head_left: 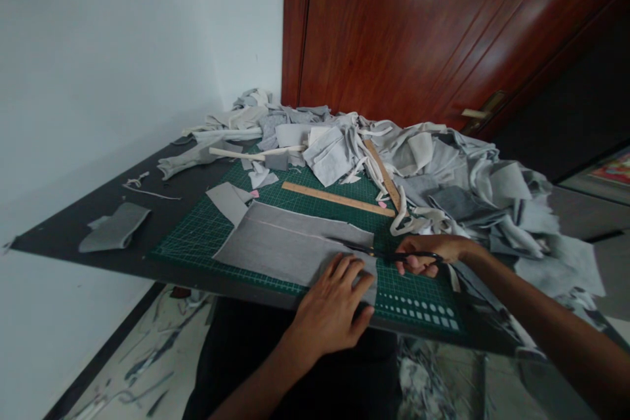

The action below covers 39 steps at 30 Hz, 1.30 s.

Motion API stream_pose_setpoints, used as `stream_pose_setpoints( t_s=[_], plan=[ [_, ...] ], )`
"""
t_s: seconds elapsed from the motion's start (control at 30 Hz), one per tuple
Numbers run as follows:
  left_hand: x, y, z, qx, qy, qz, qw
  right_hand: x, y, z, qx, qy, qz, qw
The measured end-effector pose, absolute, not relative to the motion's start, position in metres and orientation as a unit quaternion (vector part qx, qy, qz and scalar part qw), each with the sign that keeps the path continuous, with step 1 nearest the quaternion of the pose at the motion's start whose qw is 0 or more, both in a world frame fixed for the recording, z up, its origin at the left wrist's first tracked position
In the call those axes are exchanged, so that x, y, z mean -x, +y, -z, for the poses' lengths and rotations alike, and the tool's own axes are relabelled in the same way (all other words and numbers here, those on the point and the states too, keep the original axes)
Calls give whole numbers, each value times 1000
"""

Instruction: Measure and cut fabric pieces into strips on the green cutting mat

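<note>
A grey piece of fabric [280,243] with a pale line along its length lies flat on the green cutting mat [189,236]. My left hand [337,305] rests palm down near its right end, fingers spread and pressing on the cloth. In my right hand [420,256] are black-handled scissors [388,254], fingers wrapped round the handles. Their blades point left and lie at the fabric's right part, along the pale line. Behind the fabric lies a wooden ruler [337,199]; a second wooden ruler [382,177] slants away to its right.
Heaped grey and white fabric scraps [443,164] cover the back and right of the black table [162,210]. A folded grey cloth [118,226] lies at the left. A wooden door [394,33] and white wall [123,46] stand behind. Offcuts [157,348] litter the floor.
</note>
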<state>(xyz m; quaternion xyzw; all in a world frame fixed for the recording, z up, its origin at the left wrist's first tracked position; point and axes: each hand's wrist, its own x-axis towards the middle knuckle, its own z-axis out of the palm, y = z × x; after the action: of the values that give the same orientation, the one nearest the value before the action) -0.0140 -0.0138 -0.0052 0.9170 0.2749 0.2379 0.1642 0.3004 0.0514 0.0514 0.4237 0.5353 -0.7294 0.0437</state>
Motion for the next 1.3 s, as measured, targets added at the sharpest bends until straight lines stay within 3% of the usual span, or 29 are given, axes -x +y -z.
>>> stream_pose_setpoints(
  t_s=[1.0,1.3],
  plan=[
    [14,-13,4,-917,269,-238,172,-296,54,-40,-486,528,694,49],
    [14,-13,4,-918,269,-237,173,-301,61,-46,-444,536,715,64]
  ],
)
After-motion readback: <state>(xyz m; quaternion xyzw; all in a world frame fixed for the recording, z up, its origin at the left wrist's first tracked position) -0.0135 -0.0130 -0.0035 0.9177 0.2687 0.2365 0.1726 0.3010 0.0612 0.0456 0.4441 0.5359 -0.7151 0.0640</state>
